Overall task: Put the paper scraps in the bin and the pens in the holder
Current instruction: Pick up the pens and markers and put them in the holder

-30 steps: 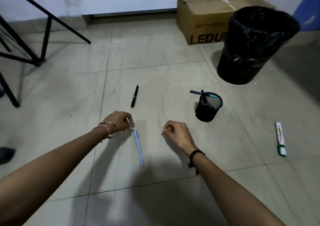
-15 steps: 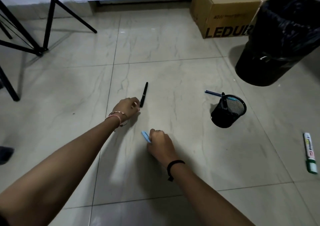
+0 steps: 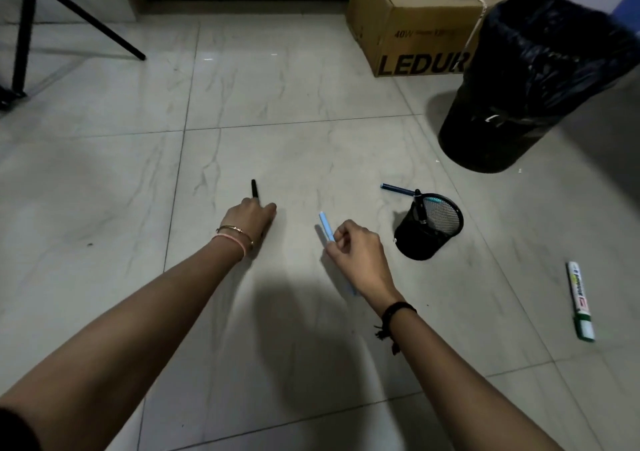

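My right hand is closed around a light blue pen, whose upper end sticks out above my fingers, lifted just off the floor. My left hand lies over the lower part of a black pen on the tiles; I cannot tell if the fingers grip it. A black mesh holder stands to the right of my right hand with a black pen and a dark blue pen in it. A green-capped white marker lies on the floor at the far right. The black bin stands behind the holder.
A cardboard box stands against the wall beside the bin. Black metal legs of a stand reach down to the floor at the upper left. Small white flecks lie near the bin's base.
My right hand has picked up the light blue pen and carried it right, toward the holder. My left hand has reached forward onto the black pen. The camera has moved closer.
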